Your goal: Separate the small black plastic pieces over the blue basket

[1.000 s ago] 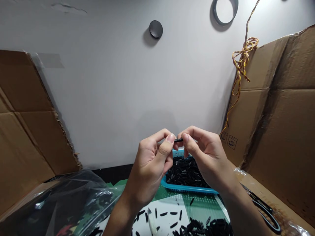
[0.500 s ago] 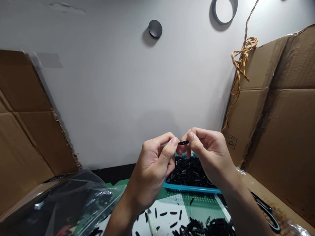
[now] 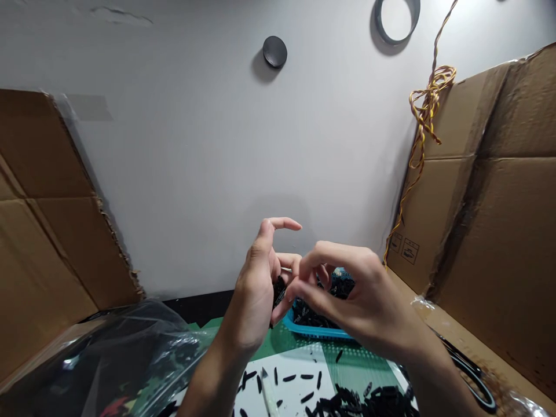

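My left hand (image 3: 258,289) is raised in the middle, its index finger stretched out and its lower fingers curled round several small black pieces (image 3: 279,289) in the palm. Right against it, my right hand (image 3: 343,284) has thumb and index finger pinched together at the left palm. Whatever is in that pinch is hidden. Behind the hands stands a blue basket (image 3: 319,333) filled with similar slim black pieces. Below, more black pieces (image 3: 307,377) lie spread on a white sheet (image 3: 313,356), near a loose heap of them (image 3: 369,402).
A pen-like white tool (image 3: 269,394) lies on the sheet. Clear plastic bags (image 3: 143,347) cover the left side. Black-handled scissors (image 3: 475,382) rest at the right. Cardboard walls (image 3: 512,231) flank both sides, with twisted yellow wire (image 3: 428,110) hanging at the right.
The black piece held between both hands' fingertips is out of sight. My left hand has turned, showing pieces in its palm, its index finger extended. My right hand has moved left and down to it.
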A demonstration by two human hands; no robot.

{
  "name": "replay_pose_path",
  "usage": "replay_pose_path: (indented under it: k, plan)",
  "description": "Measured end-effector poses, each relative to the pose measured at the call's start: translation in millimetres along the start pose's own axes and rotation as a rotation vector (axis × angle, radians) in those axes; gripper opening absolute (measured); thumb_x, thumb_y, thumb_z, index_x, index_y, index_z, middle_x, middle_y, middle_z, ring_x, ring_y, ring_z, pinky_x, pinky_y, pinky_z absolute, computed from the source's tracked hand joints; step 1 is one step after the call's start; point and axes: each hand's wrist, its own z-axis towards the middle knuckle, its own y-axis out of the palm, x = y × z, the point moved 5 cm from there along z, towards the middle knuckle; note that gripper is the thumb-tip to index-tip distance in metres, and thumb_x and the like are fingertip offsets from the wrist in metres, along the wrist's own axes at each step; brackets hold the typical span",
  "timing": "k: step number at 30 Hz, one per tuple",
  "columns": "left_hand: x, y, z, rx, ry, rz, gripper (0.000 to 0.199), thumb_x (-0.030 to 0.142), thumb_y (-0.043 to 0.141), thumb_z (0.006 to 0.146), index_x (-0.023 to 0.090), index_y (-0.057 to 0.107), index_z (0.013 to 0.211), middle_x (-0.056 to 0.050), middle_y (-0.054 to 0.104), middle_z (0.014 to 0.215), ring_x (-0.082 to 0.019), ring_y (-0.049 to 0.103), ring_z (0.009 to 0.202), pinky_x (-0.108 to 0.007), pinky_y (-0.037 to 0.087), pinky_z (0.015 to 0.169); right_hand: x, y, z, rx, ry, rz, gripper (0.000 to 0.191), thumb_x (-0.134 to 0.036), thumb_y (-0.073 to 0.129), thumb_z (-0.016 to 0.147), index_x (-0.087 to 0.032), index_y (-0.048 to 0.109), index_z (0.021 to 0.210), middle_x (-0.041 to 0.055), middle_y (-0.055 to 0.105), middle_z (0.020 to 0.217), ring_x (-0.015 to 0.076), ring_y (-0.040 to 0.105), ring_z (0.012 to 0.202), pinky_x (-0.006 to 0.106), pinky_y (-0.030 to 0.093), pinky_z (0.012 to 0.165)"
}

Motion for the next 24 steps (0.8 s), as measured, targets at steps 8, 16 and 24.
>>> replay_pose_path:
  k: [8,16,24]
  plan:
    - [-1,6.4,-5,0.057,0.101,0.064,0.106,0.098,0.005,0.084,0.03,0.031,0.161,0.006,0.049,0.055,-0.012,0.033,0.04,-0.018,0.027,0.038,-2,10,-2,-0.033,-0.05,-0.212,0.014,-0.01,0.078,0.095,-0.024,0.077,0.091,-0.0031,0.07,0.09,0.017,0.056,0.09,0.031,0.048,0.079]
    - [3,9.0,-8,0.069,0.101,0.076,0.111,0.099,-0.003,0.081,0.032,0.025,0.165,0.005,0.05,0.056,-0.013,0.029,0.039,-0.02,0.019,0.036,-4,13,0,-0.012,-0.125,-0.211,0.013,-0.008,0.076,0.098,-0.021,0.077,0.094,-0.0019,0.071,0.093,0.0152,0.056,0.088,0.03,0.048,0.082]
    - [6,6.1,-5,0.029,0.121,0.068,0.103,0.096,0.007,0.088,0.027,0.029,0.161,0.005,0.053,0.055,-0.013,0.029,0.036,-0.02,0.023,0.032,-9,15,0,-0.075,-0.113,-0.212,0.02,-0.005,0.064,0.104,-0.02,0.069,0.092,0.0,0.071,0.1,0.0169,0.057,0.09,0.034,0.049,0.082]
